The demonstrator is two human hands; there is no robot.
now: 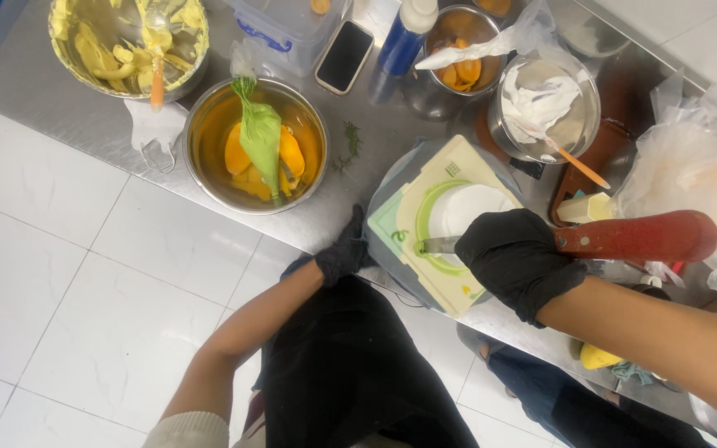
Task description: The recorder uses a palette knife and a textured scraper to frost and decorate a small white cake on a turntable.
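My right hand (518, 259), in a black glove, grips a spatula with a long red-brown handle (641, 236); its metal blade (437, 245) rests against the side of a small round white cake (468, 209). The cake sits on a cream and green square board (425, 228) on a turntable. My left hand (343, 251), also in a black glove, holds the left edge of the turntable at the counter's front edge.
On the steel counter (60, 108) stand a bowl of orange fruit slices with a green piping bag (259, 141), a bowl of yellow cream (126, 41), a pot of white cream (545, 104), a phone (344, 56), a blue bottle (404, 33) and plastic bags (699, 166).
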